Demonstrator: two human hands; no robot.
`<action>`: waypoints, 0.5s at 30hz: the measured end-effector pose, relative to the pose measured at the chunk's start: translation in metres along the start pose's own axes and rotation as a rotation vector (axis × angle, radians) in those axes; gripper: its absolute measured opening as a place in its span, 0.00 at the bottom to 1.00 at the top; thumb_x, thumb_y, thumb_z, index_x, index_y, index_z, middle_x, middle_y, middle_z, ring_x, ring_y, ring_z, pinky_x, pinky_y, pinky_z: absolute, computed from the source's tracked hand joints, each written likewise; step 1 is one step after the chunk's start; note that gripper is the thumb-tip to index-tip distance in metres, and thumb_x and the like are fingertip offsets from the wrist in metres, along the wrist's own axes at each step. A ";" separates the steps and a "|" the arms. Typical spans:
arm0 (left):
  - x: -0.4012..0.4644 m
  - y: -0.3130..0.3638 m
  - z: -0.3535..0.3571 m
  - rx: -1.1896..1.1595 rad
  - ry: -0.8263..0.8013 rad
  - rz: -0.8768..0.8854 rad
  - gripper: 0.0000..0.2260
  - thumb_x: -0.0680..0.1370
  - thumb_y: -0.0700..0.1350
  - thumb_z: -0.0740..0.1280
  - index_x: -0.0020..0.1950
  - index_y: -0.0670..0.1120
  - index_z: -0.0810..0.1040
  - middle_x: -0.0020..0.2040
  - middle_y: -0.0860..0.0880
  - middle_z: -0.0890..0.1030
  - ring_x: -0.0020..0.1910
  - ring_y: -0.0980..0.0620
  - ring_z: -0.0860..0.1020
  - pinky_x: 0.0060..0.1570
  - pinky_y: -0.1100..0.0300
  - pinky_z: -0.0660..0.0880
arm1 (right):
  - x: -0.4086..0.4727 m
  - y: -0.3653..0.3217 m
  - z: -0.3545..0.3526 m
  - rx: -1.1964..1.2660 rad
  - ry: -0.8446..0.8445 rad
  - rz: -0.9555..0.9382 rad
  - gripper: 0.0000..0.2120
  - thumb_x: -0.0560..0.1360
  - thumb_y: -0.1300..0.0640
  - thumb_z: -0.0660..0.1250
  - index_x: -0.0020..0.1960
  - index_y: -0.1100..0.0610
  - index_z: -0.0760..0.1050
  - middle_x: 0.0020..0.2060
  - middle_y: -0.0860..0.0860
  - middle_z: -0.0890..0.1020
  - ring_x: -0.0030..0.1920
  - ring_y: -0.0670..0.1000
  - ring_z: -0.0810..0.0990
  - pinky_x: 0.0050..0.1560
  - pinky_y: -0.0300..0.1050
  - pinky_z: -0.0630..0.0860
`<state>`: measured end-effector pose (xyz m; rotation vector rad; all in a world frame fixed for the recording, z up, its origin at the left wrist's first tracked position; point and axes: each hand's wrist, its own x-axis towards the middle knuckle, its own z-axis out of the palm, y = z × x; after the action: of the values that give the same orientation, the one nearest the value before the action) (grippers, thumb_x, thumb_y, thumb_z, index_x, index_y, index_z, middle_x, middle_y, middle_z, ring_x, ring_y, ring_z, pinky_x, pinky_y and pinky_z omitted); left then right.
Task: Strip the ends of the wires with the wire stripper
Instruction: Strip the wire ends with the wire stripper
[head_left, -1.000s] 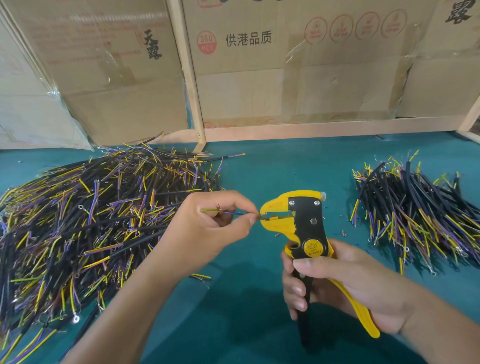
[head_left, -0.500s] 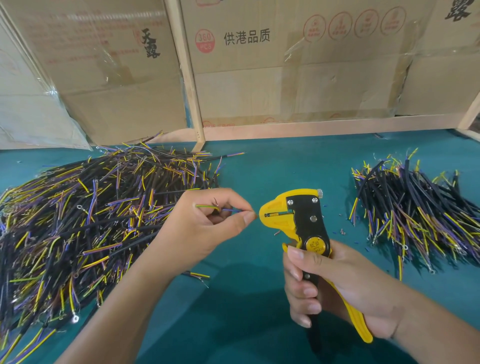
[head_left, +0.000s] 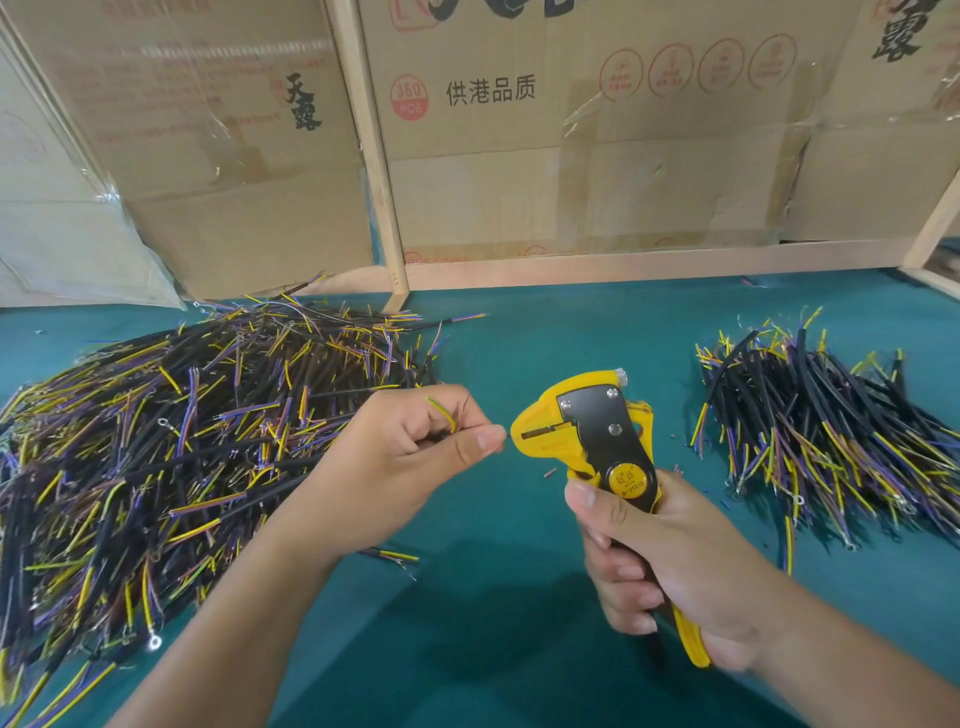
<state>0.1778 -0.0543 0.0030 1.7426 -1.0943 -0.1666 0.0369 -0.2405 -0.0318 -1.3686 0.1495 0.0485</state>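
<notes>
Between the two piles, above the teal table covering (head_left: 493, 623), the left hand (head_left: 410, 467) pinches a thin cable with yellow-green and dark conductors (head_left: 444, 415) between thumb and curled fingers; a short loop of the yellow-green strand arches over the knuckles, and the thumb tip points toward the tool, just short of its nose without touching it. To its right, the right hand (head_left: 670, 566) grips the yellow-and-black automatic wire stripper (head_left: 597, 441) round its handles, thumb laid across the front below the round yellow label, fingers wrapped over the black handle, while the yellow handle sticks out beneath the palm. The stripper stands upright with its head turned left toward the held cable, and the slot in its nose shows only a narrow gap. Small scraps of stripped insulation (head_left: 549, 473) lie on the covering near the tool. On the left spreads a large heap of black-sheathed cables with yellow and purple conductors (head_left: 156, 457), some ending in ring terminals. On the right, well apart from it, lies a smaller pile of similar cables (head_left: 831, 431). Behind the table stand brown cardboard boxes printed with Chinese characters (head_left: 519, 130), framed by pale wooden battens (head_left: 374, 171).
</notes>
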 end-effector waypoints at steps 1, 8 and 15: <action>0.000 0.000 0.000 -0.005 0.000 -0.002 0.15 0.75 0.58 0.68 0.41 0.47 0.77 0.30 0.39 0.66 0.30 0.41 0.59 0.27 0.55 0.56 | 0.000 0.000 0.000 -0.021 0.012 -0.013 0.27 0.67 0.39 0.76 0.34 0.56 0.63 0.25 0.51 0.62 0.22 0.51 0.59 0.25 0.40 0.63; 0.000 -0.003 -0.002 0.024 -0.005 0.051 0.13 0.76 0.57 0.69 0.40 0.48 0.78 0.29 0.45 0.66 0.27 0.51 0.60 0.26 0.63 0.58 | 0.000 0.000 0.001 -0.091 0.012 -0.058 0.26 0.67 0.40 0.74 0.32 0.56 0.63 0.24 0.51 0.64 0.22 0.50 0.60 0.24 0.40 0.64; -0.005 -0.017 -0.067 -0.088 0.564 0.045 0.09 0.77 0.50 0.70 0.40 0.47 0.81 0.27 0.58 0.75 0.24 0.63 0.65 0.25 0.69 0.62 | 0.004 -0.025 -0.028 0.267 0.260 -0.147 0.17 0.70 0.48 0.71 0.34 0.56 0.66 0.25 0.51 0.61 0.21 0.49 0.59 0.22 0.40 0.63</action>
<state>0.2224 -0.0043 0.0188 1.5482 -0.6971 0.2876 0.0416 -0.2730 -0.0131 -1.1110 0.2637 -0.2650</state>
